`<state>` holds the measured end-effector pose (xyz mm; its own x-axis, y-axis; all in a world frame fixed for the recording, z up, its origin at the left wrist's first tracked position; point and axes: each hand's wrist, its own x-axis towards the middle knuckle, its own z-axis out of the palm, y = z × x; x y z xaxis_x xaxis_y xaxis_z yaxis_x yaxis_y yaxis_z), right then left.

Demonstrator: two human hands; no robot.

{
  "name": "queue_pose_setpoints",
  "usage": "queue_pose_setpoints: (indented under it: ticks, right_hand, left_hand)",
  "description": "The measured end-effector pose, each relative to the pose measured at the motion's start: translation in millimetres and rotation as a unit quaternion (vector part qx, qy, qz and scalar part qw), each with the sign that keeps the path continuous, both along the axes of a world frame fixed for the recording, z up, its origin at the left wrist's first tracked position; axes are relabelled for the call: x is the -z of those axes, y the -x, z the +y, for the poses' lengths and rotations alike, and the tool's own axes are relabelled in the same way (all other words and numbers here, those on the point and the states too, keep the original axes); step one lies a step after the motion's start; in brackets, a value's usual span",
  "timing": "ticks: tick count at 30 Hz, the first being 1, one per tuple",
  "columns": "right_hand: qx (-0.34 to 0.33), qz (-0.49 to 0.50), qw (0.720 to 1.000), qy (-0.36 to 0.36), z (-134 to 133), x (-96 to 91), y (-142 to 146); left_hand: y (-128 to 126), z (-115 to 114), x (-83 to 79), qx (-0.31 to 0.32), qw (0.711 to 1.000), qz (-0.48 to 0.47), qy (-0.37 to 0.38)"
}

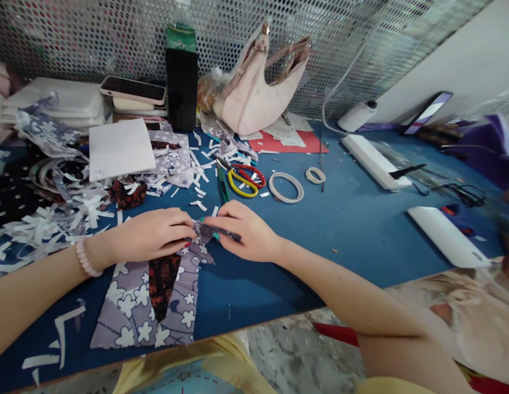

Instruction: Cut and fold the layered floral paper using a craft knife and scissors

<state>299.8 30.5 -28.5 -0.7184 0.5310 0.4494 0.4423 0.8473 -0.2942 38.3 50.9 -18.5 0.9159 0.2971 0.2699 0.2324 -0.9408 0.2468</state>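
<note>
A grey-purple fabric piece (pixel 127 312) with white flowers lies near the table's front edge. A dark red-and-black patterned scrap (pixel 162 284) lies on top of it. My left hand (pixel 156 232), wearing a pink bead bracelet, presses closed fingers on the fabric's upper part. My right hand (pixel 246 232) pinches a narrow, dark folded strip of the fabric at its upper right corner. The fingertips of both hands nearly meet there. Just beyond my right hand are scissors (pixel 243 189) with red and yellow handles and a green-handled tool (pixel 222 186).
Tape rolls (pixel 286 187) lie right of the scissors. White paper strips (pixel 90 210) and fabric scraps heap at the left, under a white paper stack (pixel 121 150). A pale handbag (pixel 258 87) and phone (pixel 133 90) stand at the back. White power strips (pixel 375 162) are at right.
</note>
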Motion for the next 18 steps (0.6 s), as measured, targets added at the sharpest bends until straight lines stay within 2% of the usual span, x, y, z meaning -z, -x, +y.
queue_pose_setpoints:
  ticks: [2,8,11,18]
  right_hand:
    - [-0.009,-0.031,0.999,-0.002,-1.6,-0.5,1.0]
    - [0.114,-0.037,0.992,-0.051,5.4,4.8,-3.7]
    - [0.16,-0.052,0.984,-0.051,14.1,9.6,-8.1]
    - [0.221,-0.053,0.974,-0.017,31.5,14.9,-14.8]
  left_hand:
    - [0.5,-0.1,-1.5,0.0,1.0,0.003,0.005]
    - [9.1,2.0,-4.7,-0.029,0.999,0.027,0.029]
    - [14.4,4.0,-9.2,-0.056,0.996,0.049,0.04]
    - [22.9,4.5,-28.6,-0.08,0.983,0.158,-0.053]
